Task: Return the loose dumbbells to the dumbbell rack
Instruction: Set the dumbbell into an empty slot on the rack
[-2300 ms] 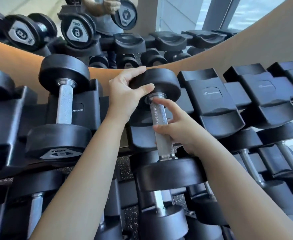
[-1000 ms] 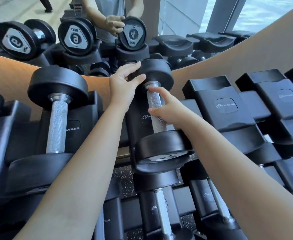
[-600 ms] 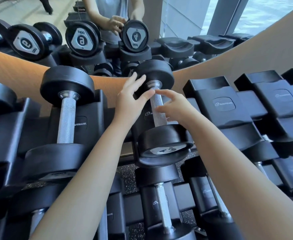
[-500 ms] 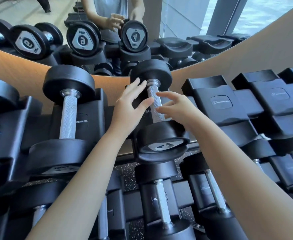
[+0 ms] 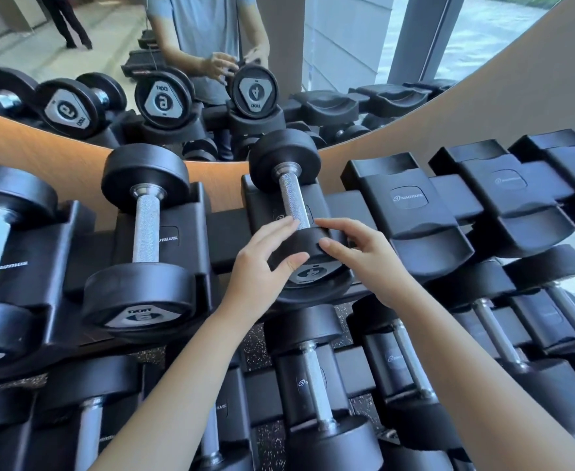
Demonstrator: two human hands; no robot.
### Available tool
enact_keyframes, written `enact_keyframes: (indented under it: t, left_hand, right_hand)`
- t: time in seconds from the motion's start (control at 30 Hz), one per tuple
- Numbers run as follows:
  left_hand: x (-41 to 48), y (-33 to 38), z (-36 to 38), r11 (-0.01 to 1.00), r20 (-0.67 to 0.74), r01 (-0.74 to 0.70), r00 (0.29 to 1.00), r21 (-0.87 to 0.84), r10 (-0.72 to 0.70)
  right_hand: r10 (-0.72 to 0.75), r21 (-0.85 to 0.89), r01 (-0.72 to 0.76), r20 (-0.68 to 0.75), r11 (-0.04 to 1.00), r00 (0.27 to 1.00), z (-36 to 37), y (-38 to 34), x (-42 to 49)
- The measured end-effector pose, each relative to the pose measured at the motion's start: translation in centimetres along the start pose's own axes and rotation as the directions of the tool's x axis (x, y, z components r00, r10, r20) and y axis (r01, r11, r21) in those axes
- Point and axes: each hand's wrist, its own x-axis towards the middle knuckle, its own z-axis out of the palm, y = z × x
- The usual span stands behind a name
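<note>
Forearms reach in from below, crossing over the lower-tier dumbbells (image 5: 313, 385), and both end at the near head of the 4 dumbbell (image 5: 294, 202). It lies in its cradle on the top tier of the dumbbell rack (image 5: 231, 232), handle pointing away toward the mirror (image 5: 330, 62).

L hand (image 5: 262, 263): fingers nearly straight, laid over the top of the near head, thumb on the rim by its marked face. Loose, not clamped.

R hand (image 5: 367, 260): fingers relaxed & spread, tips touching the same head from the right side, nothing gripped.

Room: 6 dumbbell (image 5: 143, 229) sits one cradle to the left, w/ a gap between. Free cradles (image 5: 411, 205) lie to the right.

Vs 0.5 s ago: hands were up by the handle, near the far head, and are now back at the near head. Dumbbell is in the same cradle.
</note>
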Motion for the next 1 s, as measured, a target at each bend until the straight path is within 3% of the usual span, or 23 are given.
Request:
enact_keyframes:
  t: [0.2, 0.67, 0.8, 0.87, 1.0]
  left_hand:
    - [-0.9, 0.3, 0.4, 1.0, -0.021, 0.009, 1.0, 0.025, -0.009]
    - [-1.7, -0.4, 1.2, 0.993, -0.098, 0.116, 0.988, -0.019, -0.118]
    - [-1.1, -0.1, 0.7, 0.996, -0.075, 0.086, 0.994, 0.033, -0.084]
    - [-0.5, 0.3, 0.1, 0.992, -0.052, 0.064, 0.997, 0.104, -0.059]
    - [0.6, 1.7, -0.2, 0.971, -0.014, 0.061, 0.998, 0.232, -0.06]
  right_hand:
    - [-0.037, -0.072, 0.042, 0.068, 0.997, 0.997, -0.6, 0.6, -1.0]
    - [-0.125, -0.147, 0.122, -0.013, 0.982, 0.992, -0.3, 1.5, -0.8]
    - [-0.079, 0.007, 0.079, -0.044, 0.997, 0.996, 0.3, 1.8, -1.1]
    - [-0.034, 0.164, 0.041, -0.048, 0.986, 0.998, 0.8, 2.3, -1.1]
    - [0.046, 0.488, -0.032, -0.017, 0.872, 0.999, 1.9, 3.9, -1.6]
